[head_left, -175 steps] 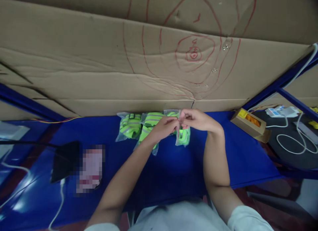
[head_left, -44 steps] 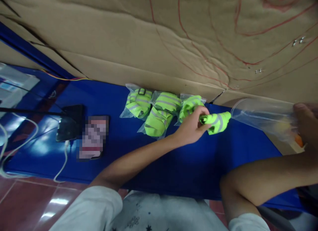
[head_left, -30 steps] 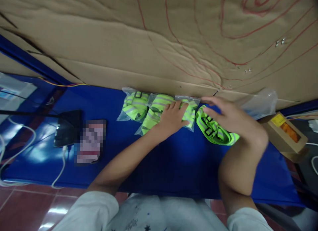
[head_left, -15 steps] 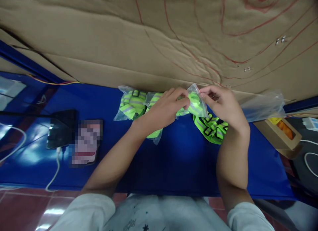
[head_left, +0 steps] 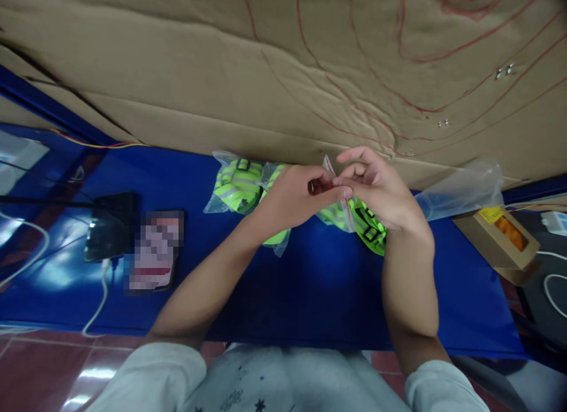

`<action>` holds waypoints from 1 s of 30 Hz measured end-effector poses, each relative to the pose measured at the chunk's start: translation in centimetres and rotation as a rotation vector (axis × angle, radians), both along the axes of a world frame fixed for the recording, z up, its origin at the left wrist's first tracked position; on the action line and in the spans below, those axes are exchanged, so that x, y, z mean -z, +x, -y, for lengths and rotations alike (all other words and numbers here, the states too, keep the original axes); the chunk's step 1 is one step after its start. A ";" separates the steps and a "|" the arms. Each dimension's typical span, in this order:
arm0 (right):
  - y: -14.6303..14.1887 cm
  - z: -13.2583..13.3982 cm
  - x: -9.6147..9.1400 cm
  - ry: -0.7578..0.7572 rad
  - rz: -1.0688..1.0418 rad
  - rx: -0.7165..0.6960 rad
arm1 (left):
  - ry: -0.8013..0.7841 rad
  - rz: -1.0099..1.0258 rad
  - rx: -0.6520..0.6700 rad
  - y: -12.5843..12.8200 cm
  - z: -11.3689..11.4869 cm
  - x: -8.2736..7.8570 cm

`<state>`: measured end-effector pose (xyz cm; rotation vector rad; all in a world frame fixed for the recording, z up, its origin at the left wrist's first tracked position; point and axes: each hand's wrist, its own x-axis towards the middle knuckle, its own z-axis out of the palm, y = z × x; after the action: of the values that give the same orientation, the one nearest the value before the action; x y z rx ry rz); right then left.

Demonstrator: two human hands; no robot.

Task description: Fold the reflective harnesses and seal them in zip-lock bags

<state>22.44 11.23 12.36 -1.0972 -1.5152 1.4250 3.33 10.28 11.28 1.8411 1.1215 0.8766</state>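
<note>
Between my hands is a clear zip bag (head_left: 339, 218) with a red line along its seal and a neon-yellow reflective strap inside. My left hand (head_left: 301, 190) pinches the bag's seal edge between thumb and fingers. Meeting it there, my right hand (head_left: 376, 187) grips the same edge with thumb and index finger, its other fingers raised. Beneath the right wrist lies an unbagged yellow reflective strap (head_left: 372, 238) with black buckles. Left of my hands sits a bagged strap (head_left: 239, 185); another bagged strap (head_left: 277, 238) is partly hidden under my left hand.
A large cardboard sheet (head_left: 177, 64) with red curved lines rises behind the blue table (head_left: 310, 294). Clear empty plastic bags (head_left: 465, 190) lie to the right, near a cardboard box (head_left: 505, 238) with a window. A phone (head_left: 155, 252), a black device (head_left: 110, 226) and cables are at left.
Both hands have come together at the bag's seal. My right hand moved left, and the bag turned so its seal edge lies between my thumbs and fingers.
</note>
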 end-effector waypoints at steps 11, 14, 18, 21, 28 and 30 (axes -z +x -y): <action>0.6 -1.0 1.5 -0.064 0.111 -0.171 | -0.110 -0.097 0.161 -0.6 -1.0 1.0; 1.0 -0.9 1.3 -0.048 0.158 -0.137 | -0.249 -0.008 0.239 -0.8 -1.4 1.0; 1.3 -0.7 1.2 -0.051 0.196 -0.115 | -0.380 0.097 0.293 -0.6 -1.8 1.1; 1.5 -0.8 1.5 0.013 0.227 -0.109 | -0.415 0.162 0.201 -0.3 -1.8 1.2; 3.4 -0.8 0.6 0.200 0.359 0.164 | -0.107 0.168 -0.153 -1.5 -2.0 0.9; 3.9 -0.8 0.1 0.148 0.331 0.108 | -0.063 0.228 -0.170 -1.5 -2.0 1.1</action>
<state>26.37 12.05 12.28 -1.3489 -1.7304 1.0766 1.83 12.32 10.16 1.5667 1.1576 1.1056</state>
